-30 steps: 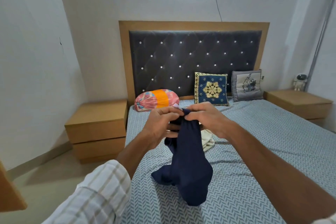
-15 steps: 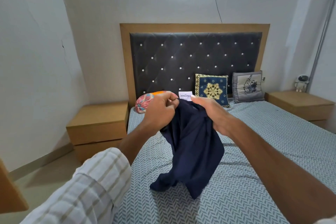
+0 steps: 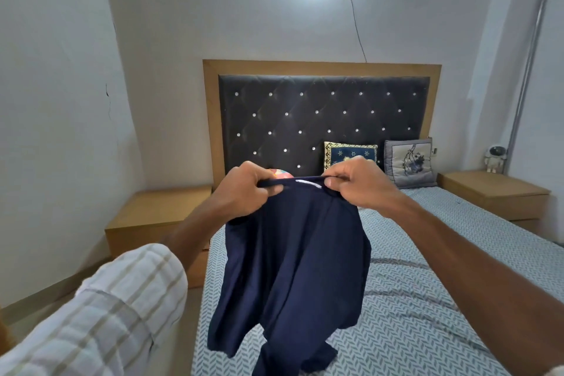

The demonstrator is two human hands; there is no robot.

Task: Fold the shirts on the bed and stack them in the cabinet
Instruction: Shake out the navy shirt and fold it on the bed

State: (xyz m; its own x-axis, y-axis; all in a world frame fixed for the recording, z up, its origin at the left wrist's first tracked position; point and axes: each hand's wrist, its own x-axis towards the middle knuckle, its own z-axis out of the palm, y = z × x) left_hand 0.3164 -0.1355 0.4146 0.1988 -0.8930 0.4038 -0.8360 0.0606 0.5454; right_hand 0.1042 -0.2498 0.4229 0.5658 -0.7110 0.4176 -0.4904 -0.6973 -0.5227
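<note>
1. Head view: a navy shirt [image 3: 293, 256] is held up in the air above the bed [image 3: 433, 299], its top edge stretched between the two hands and its lower part hanging loose toward the patterned sheet.
2. The collar edge is pinched by the left hand [image 3: 244, 189], with thumb and curled fingers closed on the fabric at the left end of the neckline.
3. The right end of the same edge is gripped by the right hand [image 3: 357, 183], its fingertips folded over the cloth; a white label is seen between the two grips.
4. The shirt is judged to be at the shaking-out or straightening stage: no crease or fold is visible in it, and the hem is bunched and uneven at the bottom.
5. No folded shirt is seen anywhere on the bed, and the cabinet is not in view, so nothing can be counted as stacked.
6. Whether other shirts wait on the bed cannot be told, since part of the mattress is hidden behind the hanging cloth.
7. What is left, by this reckoning, is nearly everything: the garment must be laid flat, folded, and carried to the cabinet.
8. Two cushions [image 3: 409, 165] are propped against the headboard [image 3: 305, 107], well apart from the work.
</note>
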